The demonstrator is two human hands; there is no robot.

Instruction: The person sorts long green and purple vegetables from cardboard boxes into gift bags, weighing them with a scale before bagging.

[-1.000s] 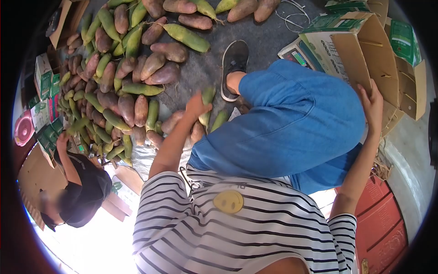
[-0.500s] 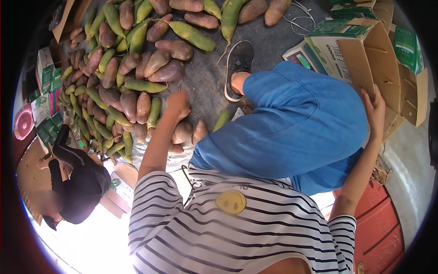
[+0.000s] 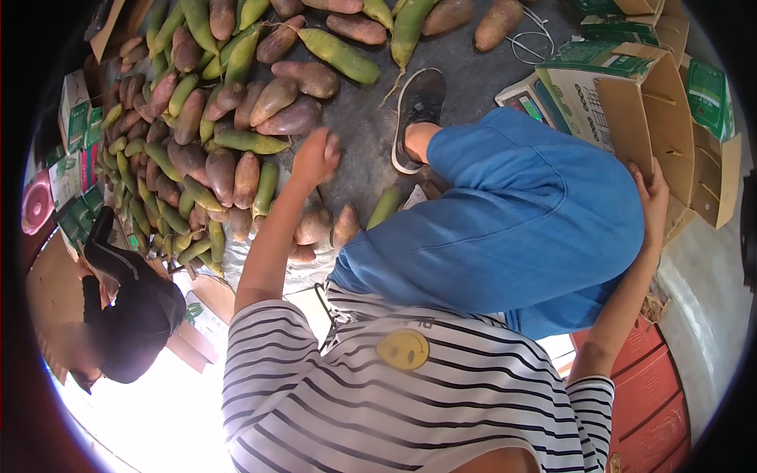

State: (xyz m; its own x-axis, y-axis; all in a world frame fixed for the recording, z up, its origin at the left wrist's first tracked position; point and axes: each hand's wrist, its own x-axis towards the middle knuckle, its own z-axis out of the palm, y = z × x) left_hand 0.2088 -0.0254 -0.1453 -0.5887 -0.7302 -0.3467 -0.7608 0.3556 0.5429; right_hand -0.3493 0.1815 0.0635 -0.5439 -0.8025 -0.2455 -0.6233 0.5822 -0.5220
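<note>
My left hand (image 3: 316,158) is curled into a loose fist above the dark ground sheet, at the near edge of a big pile of root vegetables. Whether anything is inside its fingers is hidden. Closest to it are a long green radish (image 3: 251,142), a purplish root (image 3: 290,117) and a round reddish root (image 3: 314,225). My right hand (image 3: 653,201) rests beside my bent knee, fingers stretched out against the flap of an open cardboard box (image 3: 627,110). I see no object in it.
A digital scale (image 3: 524,102) sits partly behind the box. A white cord (image 3: 535,39) lies on the floor. Red plastic crate (image 3: 650,386) at lower right. Another person in black (image 3: 130,315) works at left near more cartons (image 3: 77,118) and a pink basin (image 3: 37,202).
My left hand has lifted slightly away from the pile, its fist turning. My right hand stays by the box flap. The view has shifted a little.
</note>
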